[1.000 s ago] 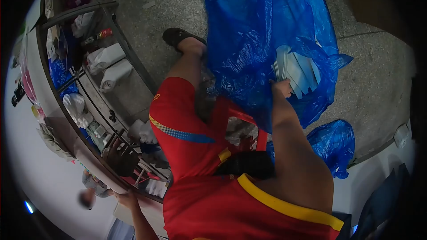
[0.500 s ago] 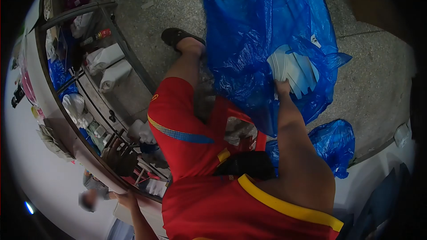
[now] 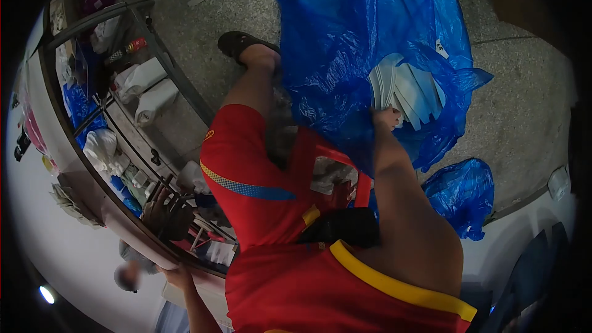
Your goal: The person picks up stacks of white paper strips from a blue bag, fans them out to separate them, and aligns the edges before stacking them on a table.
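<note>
A large blue plastic bag [image 3: 333,43] lies open on the floor in front of me. Inside its mouth sits a stack of thin white strips [image 3: 410,92], fanned out toward the right. My right hand [image 3: 387,118] reaches into the opening, its fingers curled closed on the near end of the strips. The fingertips are partly hidden. Far to the lower left, my left hand [image 3: 177,276] rests on the edge of the table [image 3: 132,234], thumb and fingers apart, holding nothing that I can see.
A smaller blue bag [image 3: 462,197] lies near the wall at right. A red stool [image 3: 302,154] is beneath me. Under the table's metal frame [image 3: 172,68] are white rolls [image 3: 155,102] and several bundles. Another person [image 3: 132,265] is beyond the table.
My right hand has shifted slightly left along the strips' near end and its fingers curl more. The bag's opening has moved a little with it. My left hand stays at the table edge.
</note>
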A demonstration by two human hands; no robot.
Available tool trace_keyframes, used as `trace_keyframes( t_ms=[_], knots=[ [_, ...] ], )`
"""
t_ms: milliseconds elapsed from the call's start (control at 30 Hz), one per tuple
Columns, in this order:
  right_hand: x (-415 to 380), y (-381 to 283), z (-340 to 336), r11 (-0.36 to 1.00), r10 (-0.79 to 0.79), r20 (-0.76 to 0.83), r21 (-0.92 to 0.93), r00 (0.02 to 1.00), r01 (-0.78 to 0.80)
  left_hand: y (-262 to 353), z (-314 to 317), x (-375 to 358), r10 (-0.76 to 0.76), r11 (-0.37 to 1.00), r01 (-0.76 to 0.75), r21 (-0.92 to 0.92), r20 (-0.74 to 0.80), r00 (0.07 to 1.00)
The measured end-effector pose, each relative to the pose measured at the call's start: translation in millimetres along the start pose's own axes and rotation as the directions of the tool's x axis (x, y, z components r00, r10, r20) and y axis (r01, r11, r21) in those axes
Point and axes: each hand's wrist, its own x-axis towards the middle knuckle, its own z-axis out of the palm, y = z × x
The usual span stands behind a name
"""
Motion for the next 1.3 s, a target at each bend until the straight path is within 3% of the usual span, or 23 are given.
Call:
trace_keyframes(
  t_ms=[33,133,200,233,300,333,433,500,600,733,800,833,900,1033,1100,1300],
  knots=[
    [3,2,6,1.000,0.002,0.006,-0.003,1.000,-0.002,-12,4,2,0.065,0.998,-0.065,0.001,-0.037,0.997],
    [20,5,23,0.999,-0.031,-0.042,0.013,0.999,0.031,-6,1,0,0.061,0.998,-0.061,-0.002,-0.027,0.998],
    [23,1,23,0.978,0.084,-0.073,0.195,0.994,-0.068,0,-2,-1,0.062,0.998,-0.062,0.013,-0.019,0.998],
    [23,1,22,0.979,0.082,-0.074,0.194,0.994,-0.066,2,-4,-2,0.066,0.997,-0.066,0.027,-0.010,0.998],
    [13,-6,5,0.986,0.091,0.079,0.130,0.993,-0.101,6,-7,-2,0.034,0.998,-0.034,0.044,0.006,0.999],
    [15,-7,7,0.987,0.088,0.080,0.129,0.993,-0.098,8,-8,-3,0.005,0.998,-0.006,0.061,0.017,1.000],
    [24,0,11,0.991,0.048,0.082,0.117,0.995,-0.057,7,-7,-3,0.028,0.999,-0.028,0.036,0.001,1.000],
    [38,7,9,0.998,-0.046,0.257,0.059,0.965,0.032,0,-4,-1,0.016,0.998,-0.017,0.060,0.007,1.000],
    [50,15,24,0.988,-0.152,0.166,0.041,0.974,0.147,-10,2,1,0.014,0.997,-0.014,0.081,0.003,1.000],
    [53,23,32,0.971,-0.235,0.180,0.081,0.955,0.223,-16,1,5,0.020,0.995,-0.022,0.101,0.026,0.999],
    [45,21,29,0.895,-0.325,0.193,0.380,0.926,0.235,-19,1,5,0.045,0.996,-0.046,0.077,0.022,0.999],
    [44,18,24,0.894,-0.327,0.193,0.381,0.925,0.236,-21,2,5,0.066,0.996,-0.067,0.050,0.014,0.998],
    [41,18,11,0.700,-0.341,0.503,0.700,0.794,-0.142,-5,-5,-1,0.037,0.998,-0.038,0.053,0.020,0.999],
    [54,24,18,0.746,-0.357,0.491,0.662,0.795,-0.074,15,-9,-5,-0.014,0.997,0.016,0.079,-0.018,1.000],
    [57,19,21,0.872,-0.356,0.338,0.456,0.871,0.180,12,-5,-4,-0.016,0.996,0.018,0.085,-0.025,1.000],
    [17,6,-58,0.836,-0.434,0.350,0.501,0.830,0.225,19,-6,-12,-0.003,0.997,0.006,0.075,-0.045,0.999]
  ],
)
